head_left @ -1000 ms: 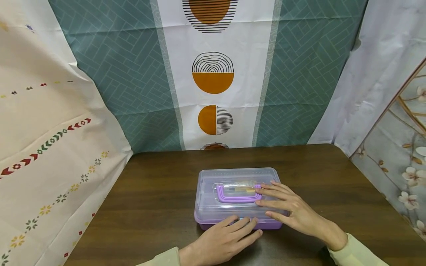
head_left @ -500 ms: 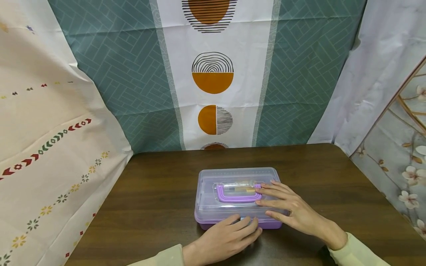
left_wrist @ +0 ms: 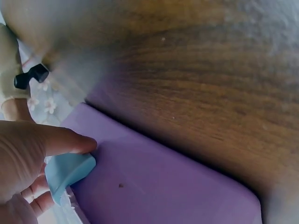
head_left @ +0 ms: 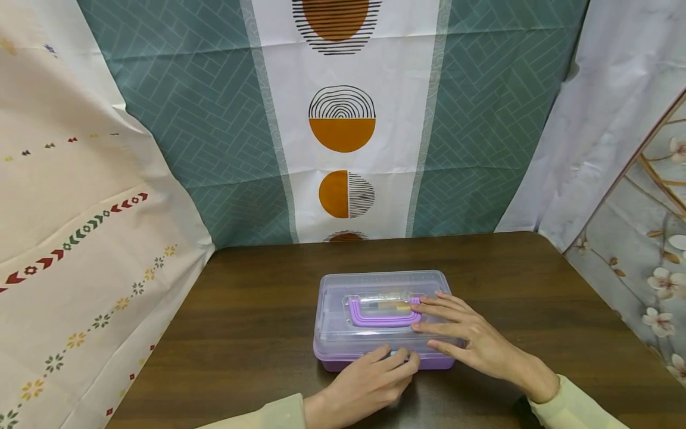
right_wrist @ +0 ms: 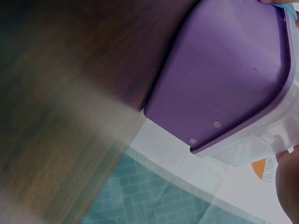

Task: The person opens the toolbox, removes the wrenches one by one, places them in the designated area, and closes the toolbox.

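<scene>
A plastic storage box with a purple base [head_left: 439, 363] and a clear lid [head_left: 331, 316] sits closed on the table. Its purple carry handle [head_left: 377, 322] lies folded flat on the lid. At the front side, my left hand [head_left: 364, 384] pinches the light-blue latch [left_wrist: 70, 172], thumb at its lower edge and fingers curled over the top. My right hand [head_left: 461, 330] rests on the lid's right part with fingers spread, fingertips at the handle's right end. In the right wrist view, the base [right_wrist: 224, 79] stands on the table, and only a bit of the right hand shows.
The dark wooden table [head_left: 241, 310] extends on both sides of the box. A teal and white patterned cloth [head_left: 236, 179] hangs behind it. A cream cloth [head_left: 107, 286] hangs at the left, a floral one [head_left: 643, 286] at the right.
My left hand has shifted slightly right, and its fingers have curled in more at the latch. The right hand and the box have stayed in place.
</scene>
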